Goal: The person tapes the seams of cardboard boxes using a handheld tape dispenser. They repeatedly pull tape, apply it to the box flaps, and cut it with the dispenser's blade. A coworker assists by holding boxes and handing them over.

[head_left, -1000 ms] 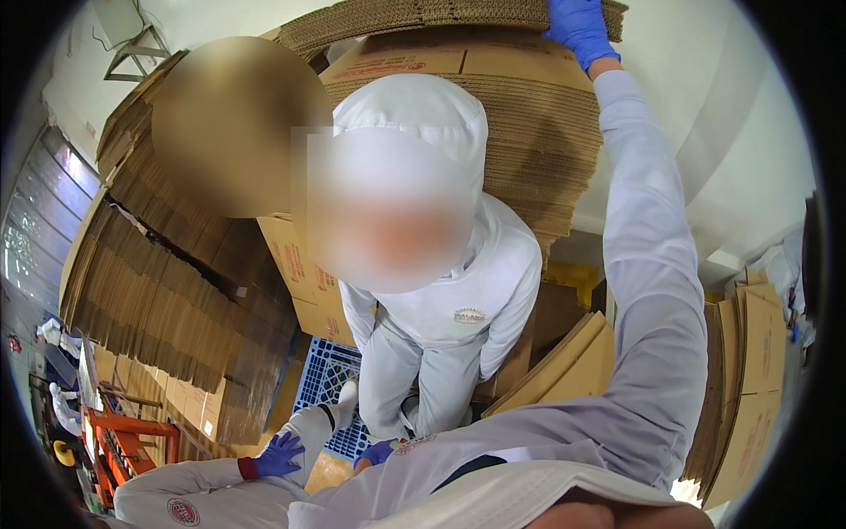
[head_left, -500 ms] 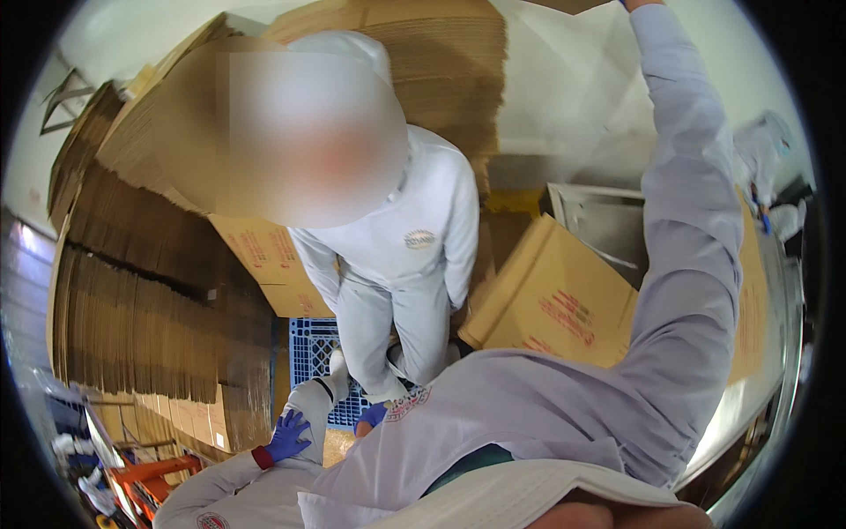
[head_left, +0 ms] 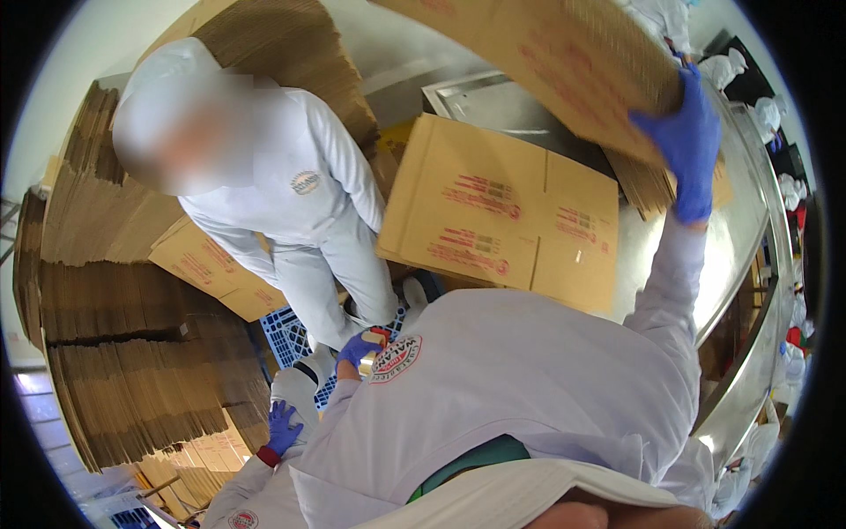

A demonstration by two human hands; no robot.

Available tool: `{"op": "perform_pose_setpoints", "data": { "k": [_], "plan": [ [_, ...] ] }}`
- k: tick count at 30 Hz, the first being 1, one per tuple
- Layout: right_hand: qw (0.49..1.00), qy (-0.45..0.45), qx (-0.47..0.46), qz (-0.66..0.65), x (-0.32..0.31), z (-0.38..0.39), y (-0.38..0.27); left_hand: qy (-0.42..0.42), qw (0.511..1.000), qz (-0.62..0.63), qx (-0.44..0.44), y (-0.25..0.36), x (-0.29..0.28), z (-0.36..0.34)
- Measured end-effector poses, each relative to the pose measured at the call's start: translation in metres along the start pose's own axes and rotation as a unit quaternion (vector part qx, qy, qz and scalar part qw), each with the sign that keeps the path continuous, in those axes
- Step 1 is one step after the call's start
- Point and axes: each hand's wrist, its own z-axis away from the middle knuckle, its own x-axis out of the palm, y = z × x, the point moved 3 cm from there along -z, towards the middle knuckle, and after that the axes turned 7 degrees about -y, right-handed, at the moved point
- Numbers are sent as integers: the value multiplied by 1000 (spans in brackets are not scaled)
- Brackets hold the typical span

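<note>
My right arm reaches out to the right. The blue-gloved fingers of my right hand [head_left: 690, 141] are closed on the edge of a flattened cardboard box [head_left: 564, 75], which is tilted and blurred at the top of the view. Below it, another flattened cardboard box [head_left: 507, 207] with red print leans against the metal table [head_left: 652, 264]. Low in front of my body, my left hand [head_left: 357, 350], also blue-gloved, is closed around a small red-and-cream object [head_left: 377, 339]. My jacket partly hides that object, so its kind is unclear.
A co-worker in white [head_left: 291, 176] stands front left beside tall stacks of flat cardboard [head_left: 132, 379]. Another person's blue-gloved hand [head_left: 282, 428] with a red cuff is at lower left. A blue plastic pallet [head_left: 286, 335] lies on the floor. More flat cardboard [head_left: 648, 181] rests on the table.
The view has swung right. My right hand, mostly beyond the top edge before, is now lower with a flattened cardboard box in its grip. More of my left hand and its object shows.
</note>
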Motion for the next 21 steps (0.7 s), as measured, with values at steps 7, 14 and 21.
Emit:
{"op": "perform_pose_setpoints", "data": {
  "k": [7,14,21],
  "plan": [
    [986,-155,-16,54,48,205,80,-2,997,-77,29,-10,12,-6],
    [955,-293,39,-17,133,361,100,-89,995,-15,40,82,-22,-26],
    [946,-185,143,-223,147,269,149,-204,950,218,89,331,-39,-181]
  ]
}}
